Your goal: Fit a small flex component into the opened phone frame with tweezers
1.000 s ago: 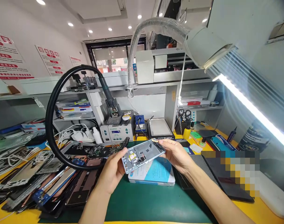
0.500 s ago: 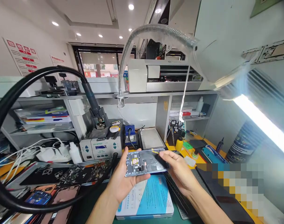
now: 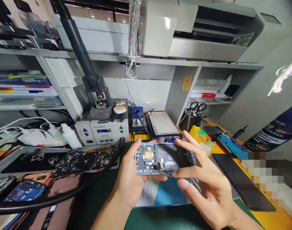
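My left hand [image 3: 128, 180] grips the left end of an opened phone [image 3: 168, 158], thumb over its near-left edge and fingers underneath. The phone's inner side faces up, showing metal parts, a yellow-rimmed patch and a dark area on the right. My right hand [image 3: 209, 183] is at the phone's right half with its fingers spread. One fingertip is beside the phone's lower edge; whether it touches is unclear. A blue and white flat pack [image 3: 160, 193] lies below the phone on the green mat [image 3: 146, 218].
On the left, a tray [image 3: 15, 156] bears loose phone parts, with phone shells [image 3: 57, 195] in front. A thick black hose [image 3: 88, 195] curves past them. Behind stand a rework station [image 3: 103, 131] and a heating plate [image 3: 162, 123]. A dark phone-like slab [image 3: 242, 182] lies at right.
The view has tilted down and closer to the bench. My right hand has opened from a pinch on a yellow strip at the phone's upper edge and is now spread near its lower edge.
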A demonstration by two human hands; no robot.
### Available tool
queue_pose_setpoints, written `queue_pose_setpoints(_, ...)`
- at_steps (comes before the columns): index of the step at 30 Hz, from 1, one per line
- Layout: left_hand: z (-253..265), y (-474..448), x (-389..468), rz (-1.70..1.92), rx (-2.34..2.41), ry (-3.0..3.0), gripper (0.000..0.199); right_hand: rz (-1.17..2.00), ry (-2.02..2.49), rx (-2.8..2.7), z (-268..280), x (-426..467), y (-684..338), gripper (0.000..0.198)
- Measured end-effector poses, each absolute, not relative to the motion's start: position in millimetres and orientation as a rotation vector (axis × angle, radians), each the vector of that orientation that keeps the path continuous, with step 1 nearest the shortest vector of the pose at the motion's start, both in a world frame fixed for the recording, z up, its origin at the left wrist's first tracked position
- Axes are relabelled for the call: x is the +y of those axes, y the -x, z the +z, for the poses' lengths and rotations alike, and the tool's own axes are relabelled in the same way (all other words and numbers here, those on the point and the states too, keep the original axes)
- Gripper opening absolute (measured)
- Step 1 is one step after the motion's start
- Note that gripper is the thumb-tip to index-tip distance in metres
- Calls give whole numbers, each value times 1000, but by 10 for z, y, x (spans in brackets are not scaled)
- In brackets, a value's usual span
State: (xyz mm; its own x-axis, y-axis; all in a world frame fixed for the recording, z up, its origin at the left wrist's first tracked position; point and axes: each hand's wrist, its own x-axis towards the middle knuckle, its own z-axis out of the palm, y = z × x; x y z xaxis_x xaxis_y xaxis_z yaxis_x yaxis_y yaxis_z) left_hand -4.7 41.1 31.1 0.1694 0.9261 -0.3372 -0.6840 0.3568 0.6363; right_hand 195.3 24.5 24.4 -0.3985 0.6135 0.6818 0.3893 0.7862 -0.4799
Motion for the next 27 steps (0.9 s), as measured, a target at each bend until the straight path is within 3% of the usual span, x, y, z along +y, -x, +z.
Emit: queue_pose_setpoints(27, 272, 43, 411, 1182, 865, -409, 45, 253, 796, -2195, 278, 287, -1943, 26)
